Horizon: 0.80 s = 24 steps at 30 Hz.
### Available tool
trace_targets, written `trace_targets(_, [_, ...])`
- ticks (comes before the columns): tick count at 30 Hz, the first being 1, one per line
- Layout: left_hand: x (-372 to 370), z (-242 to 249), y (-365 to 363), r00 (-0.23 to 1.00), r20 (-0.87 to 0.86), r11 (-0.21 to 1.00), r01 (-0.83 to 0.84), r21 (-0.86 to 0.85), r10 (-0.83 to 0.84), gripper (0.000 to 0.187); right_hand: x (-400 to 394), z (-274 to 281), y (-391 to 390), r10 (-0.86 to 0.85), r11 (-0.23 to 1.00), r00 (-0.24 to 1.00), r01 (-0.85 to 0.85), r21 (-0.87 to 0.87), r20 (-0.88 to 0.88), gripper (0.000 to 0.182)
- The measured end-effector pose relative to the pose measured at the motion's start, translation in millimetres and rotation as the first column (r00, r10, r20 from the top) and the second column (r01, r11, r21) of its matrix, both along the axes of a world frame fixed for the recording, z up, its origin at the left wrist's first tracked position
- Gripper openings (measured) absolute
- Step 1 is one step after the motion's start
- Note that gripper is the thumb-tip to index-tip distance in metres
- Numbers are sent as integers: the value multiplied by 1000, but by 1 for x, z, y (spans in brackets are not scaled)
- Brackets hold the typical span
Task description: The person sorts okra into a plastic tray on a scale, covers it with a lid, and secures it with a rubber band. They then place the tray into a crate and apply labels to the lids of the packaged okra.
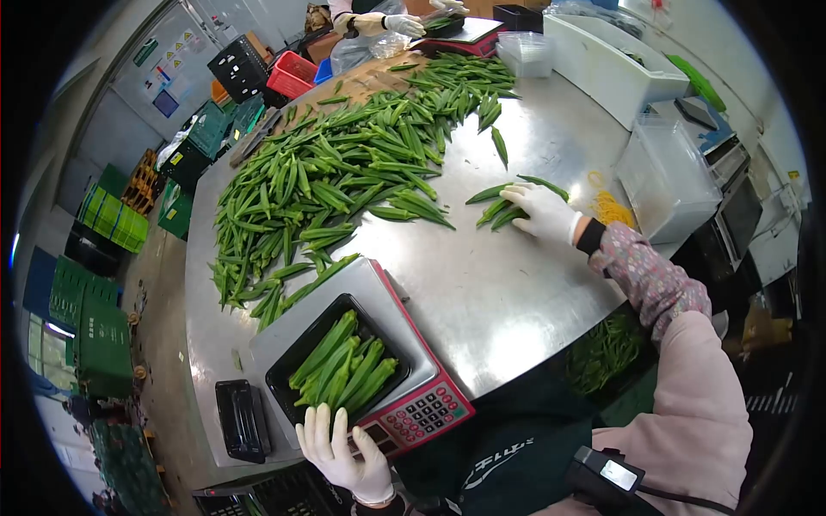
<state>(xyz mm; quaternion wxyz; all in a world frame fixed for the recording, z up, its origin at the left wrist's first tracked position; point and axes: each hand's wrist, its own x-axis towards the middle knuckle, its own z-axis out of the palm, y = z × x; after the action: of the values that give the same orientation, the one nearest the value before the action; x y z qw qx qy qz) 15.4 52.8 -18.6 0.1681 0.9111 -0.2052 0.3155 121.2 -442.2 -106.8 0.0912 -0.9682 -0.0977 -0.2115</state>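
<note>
Produce packing room, steel table heaped with okra, weighing scale, green crates

A heap of okra pods spreads over the upper left of the steel tabletop. At centre right, the white-gloved right hand lies over a few loose pods, near yellow rubber bands. At lower centre, a black tray of okra sits on a digital scale, the left hand at its near edge, fingers extended. Another person's gloved hands show at top centre.
</note>
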Motion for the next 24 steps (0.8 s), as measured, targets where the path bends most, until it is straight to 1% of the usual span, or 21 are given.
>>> trace_targets(1, [0,1,0,999,31,1000,-7,-13,8,23,9,-10,-2,27,999,999,-27,-34,-18,44])
trace_targets(2, [0,2,1,1000,29,1000,-9,-9,9,23,13,-7,4,53,996,998,-56,-68,-37,46])
trace_targets(3, [-2,3,3,999,37,1000,-1,-19,1,22,14,0,6,-36,995,986,21,-92,-165,44])
trace_targets(4, [-3,4,5,999,43,1000,5,-29,-4,22,13,4,7,-29,996,986,15,-89,-167,44])
trace_targets(6, [-5,4,9,998,63,1000,-11,-29,13,20,10,8,11,-124,987,926,76,-144,-357,41])
trace_targets(7, [-5,3,12,997,75,999,-17,-29,19,20,5,10,15,-169,985,911,142,-98,-377,37])
trace_targets(8, [-5,3,14,996,89,999,-22,-31,24,20,3,11,16,-167,985,911,139,-101,-377,37])
trace_targets(9, [-6,4,14,994,102,998,-28,-49,33,21,1,12,15,3,894,852,233,384,-524,35])
trace_targets(10, [-6,3,15,994,101,998,-30,-53,35,21,-3,13,15,226,565,797,361,742,-560,34])
trace_targets(11, [-6,2,16,995,91,994,-33,-107,42,22,-11,30,28,391,193,736,522,831,-553,41])
trace_targets(12, [-6,2,17,996,81,987,-35,-159,49,23,-18,38,39,389,196,734,525,828,-557,41])
trace_targets(13, [-7,2,18,996,68,982,-50,-184,63,24,-26,44,49,552,-91,750,488,868,-364,46])
trace_targets(14, [-8,1,19,996,65,981,-52,-186,65,24,-31,49,59,642,-376,756,454,808,-126,50])
trace_targets(15, [-8,0,21,995,65,979,-62,-192,75,22,-36,54,70,644,-372,754,456,808,-128,50])
trace_targets(17, [-11,2,23,994,64,977,-69,-200,83,20,-39,65,90,740,-462,672,484,743,22,57])
trace_targets(18, [-13,3,24,993,66,976,-80,-201,95,20,-37,71,97,747,-456,664,488,744,23,57])
trace_targets(20, [-17,4,26,995,65,978,-66,-198,80,24,-31,83,113,817,-415,575,535,736,42,53])
trace_targets(21, [-18,5,26,996,65,972,-52,-229,68,23,-27,91,123,832,-402,554,545,736,44,53])
trace_targets(22, [-20,5,26,995,68,970,-61,-235,79,23,-22,100,134,802,-81,557,461,884,-217,50])
trace_targets(23, [-21,4,28,994,65,971,-67,-230,84,22,-16,108,147,683,268,586,354,896,-436,47])
trace_targets(24, [-23,4,30,994,61,971,-78,-224,94,22,-11,113,164,711,278,555,343,897,-432,47])
